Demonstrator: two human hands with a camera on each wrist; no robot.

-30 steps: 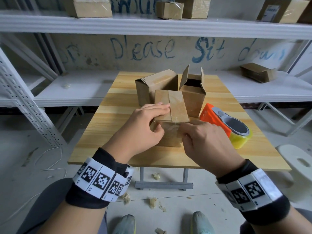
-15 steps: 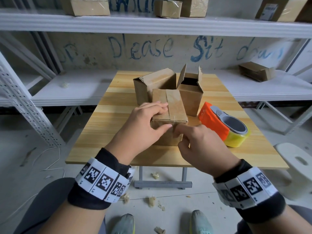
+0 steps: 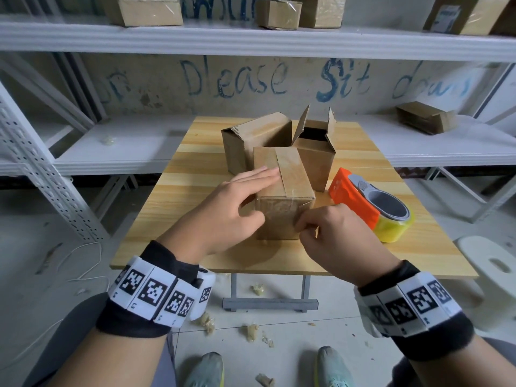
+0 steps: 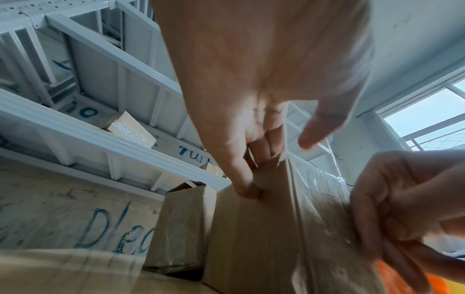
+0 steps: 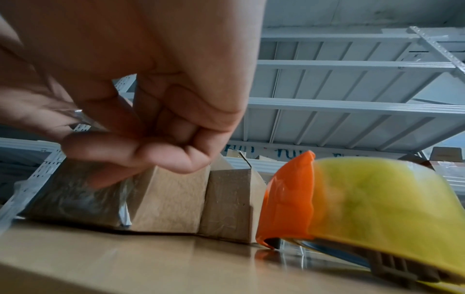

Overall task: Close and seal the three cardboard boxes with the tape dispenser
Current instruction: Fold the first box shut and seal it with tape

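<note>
The nearest cardboard box (image 3: pixel 282 216) (image 4: pixel 264 228) (image 5: pixel 171 199) stands closed on the wooden table (image 3: pixel 190 196), with clear tape along its top and down its front. My left hand (image 3: pixel 251 188) (image 4: pixel 251 159) lies flat on the left of the top, fingers straight. My right hand (image 3: pixel 310 224) (image 5: pixel 141 151) has curled fingers and presses the tape on the front face, low on the right. Behind stand a second box (image 3: pixel 251 141) and a third box (image 3: pixel 315 157) with its flaps upright. The orange tape dispenser (image 3: pixel 371 205) (image 5: pixel 352 199) with its yellow roll lies to the right, untouched.
White metal shelving (image 3: pixel 251 40) with more cartons runs behind and above the table. A white stool (image 3: pixel 494 266) stands at the right. Scraps of crumpled tape litter the floor (image 3: pixel 251 333) under the table's front edge, by my feet.
My left hand's fingers have straightened and now lie flat on the box top. My right hand has slid down and right across the taped front face.
</note>
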